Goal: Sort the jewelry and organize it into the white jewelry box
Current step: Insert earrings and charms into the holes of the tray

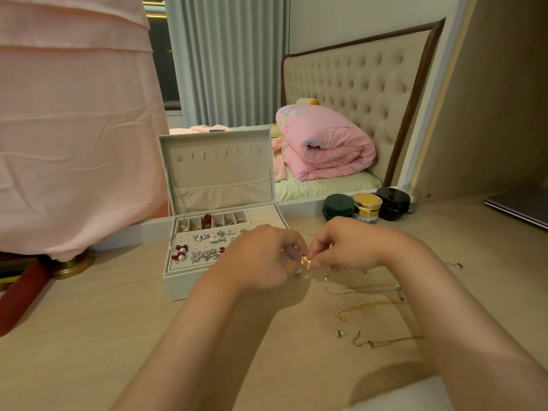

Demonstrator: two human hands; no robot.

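The white jewelry box [178,280] stands open on the wooden table, lid upright. Its tray holds several silver earrings [207,255] and red bow earrings with pearls [180,253]. Just right of the box, my left hand [264,256] and my right hand [341,247] meet over the table. Both pinch a small gold piece of jewelry [305,261] between their fingertips. Loose chains lie on the table to the right: a gold chain [364,307], a thin gold necklace [385,341] and a thin silver chain [361,289].
Three round jars, dark green [338,204], gold-lidded [367,206] and black [393,202], stand at the table's back edge by a mirror. A pink cloth [74,129] hangs at the left over a brass base [74,264]. A small silver piece [341,333] lies near the necklace.
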